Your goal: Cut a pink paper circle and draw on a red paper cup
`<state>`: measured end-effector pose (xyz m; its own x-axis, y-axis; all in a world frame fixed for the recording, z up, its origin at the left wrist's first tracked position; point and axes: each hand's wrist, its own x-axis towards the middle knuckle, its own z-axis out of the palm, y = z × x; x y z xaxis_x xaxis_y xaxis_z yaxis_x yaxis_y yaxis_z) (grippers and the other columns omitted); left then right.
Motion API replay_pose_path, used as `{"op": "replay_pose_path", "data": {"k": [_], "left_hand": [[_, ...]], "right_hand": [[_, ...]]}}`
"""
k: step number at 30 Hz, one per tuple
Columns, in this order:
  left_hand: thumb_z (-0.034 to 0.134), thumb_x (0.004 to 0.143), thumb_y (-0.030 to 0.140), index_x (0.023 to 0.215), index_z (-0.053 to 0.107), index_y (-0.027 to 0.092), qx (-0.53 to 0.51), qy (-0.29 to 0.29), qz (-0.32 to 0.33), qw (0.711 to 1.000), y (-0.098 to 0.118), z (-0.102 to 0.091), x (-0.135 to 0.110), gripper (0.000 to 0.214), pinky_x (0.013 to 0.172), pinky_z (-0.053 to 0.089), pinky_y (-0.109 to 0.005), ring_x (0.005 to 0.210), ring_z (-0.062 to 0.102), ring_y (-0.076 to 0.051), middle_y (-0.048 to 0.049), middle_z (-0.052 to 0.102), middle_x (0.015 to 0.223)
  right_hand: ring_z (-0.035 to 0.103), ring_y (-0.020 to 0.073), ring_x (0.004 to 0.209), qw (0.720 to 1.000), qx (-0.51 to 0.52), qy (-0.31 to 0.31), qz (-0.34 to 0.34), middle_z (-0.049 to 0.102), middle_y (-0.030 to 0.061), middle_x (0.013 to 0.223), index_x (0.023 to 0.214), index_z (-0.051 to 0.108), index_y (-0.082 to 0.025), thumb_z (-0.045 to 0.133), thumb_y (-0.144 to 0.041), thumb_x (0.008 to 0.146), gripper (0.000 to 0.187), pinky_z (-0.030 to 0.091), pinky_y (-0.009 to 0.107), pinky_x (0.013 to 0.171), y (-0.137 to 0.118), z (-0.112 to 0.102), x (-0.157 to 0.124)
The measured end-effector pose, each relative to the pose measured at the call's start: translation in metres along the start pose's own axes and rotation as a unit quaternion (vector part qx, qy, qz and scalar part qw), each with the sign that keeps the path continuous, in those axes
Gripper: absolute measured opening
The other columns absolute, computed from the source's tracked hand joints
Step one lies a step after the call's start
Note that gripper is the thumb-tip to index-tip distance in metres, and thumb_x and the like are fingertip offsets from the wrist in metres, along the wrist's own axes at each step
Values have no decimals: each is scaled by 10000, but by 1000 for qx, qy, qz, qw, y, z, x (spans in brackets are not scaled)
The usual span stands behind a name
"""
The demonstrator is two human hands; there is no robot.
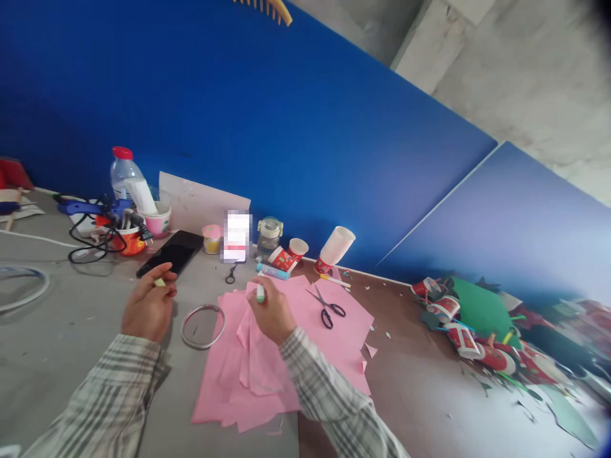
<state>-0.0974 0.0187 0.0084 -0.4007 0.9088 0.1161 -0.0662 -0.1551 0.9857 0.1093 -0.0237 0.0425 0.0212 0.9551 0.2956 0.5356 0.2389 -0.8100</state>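
We find the right hand (273, 313), fingers closed on a pale green marker (260, 294) above the pink paper (305, 318); its visible length points roughly away from the wearer. The left hand (147, 310), fingers pinching a small yellowish piece (160, 282), stands well to the marker's left. Between the hands, nearer the left, a silver ring (202, 346) lies on the worktop (176, 394).
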Motion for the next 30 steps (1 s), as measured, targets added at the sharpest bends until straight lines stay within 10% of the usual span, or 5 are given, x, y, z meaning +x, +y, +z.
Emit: {"op": "replay_pose_path", "data": {"k": [5,10,18,30], "left_hand": [[567,600,408,1100,463,241,-53,-140,5,989,-10,21,-24,538,538,376,-246,569,440,-68,46,521,777],[691,545,497,1256,222,306,-84,-344,-53,934,-7,36,-53,874,492,433,-300,519,499,-104,-9,610,807],[726,603,303,1234,253,346,-109,-485,-112,860,-6,38,-69,790,457,465,-251,537,516,-88,45,542,727],[688,615,406,1273,195,262,-21,-471,-81,878,-5,39,-72,835,407,413,-177,582,544,-112,-7,659,730]], "right_hand": [[512,121,447,933,355,1,61,571,-31,525,962,594,-147,414,-417,816,356,417,209,466,4,-45,-20],[422,103,361,884,449,104,80,472,-51,400,721,649,-139,437,-450,809,387,360,202,401,15,-57,-31],[349,91,337,818,548,126,125,456,-61,359,641,659,-161,585,-484,700,336,337,212,407,33,-44,-35],[331,94,370,881,447,97,123,444,-54,369,628,675,-149,536,-471,751,372,265,205,410,46,-35,-44]]}}
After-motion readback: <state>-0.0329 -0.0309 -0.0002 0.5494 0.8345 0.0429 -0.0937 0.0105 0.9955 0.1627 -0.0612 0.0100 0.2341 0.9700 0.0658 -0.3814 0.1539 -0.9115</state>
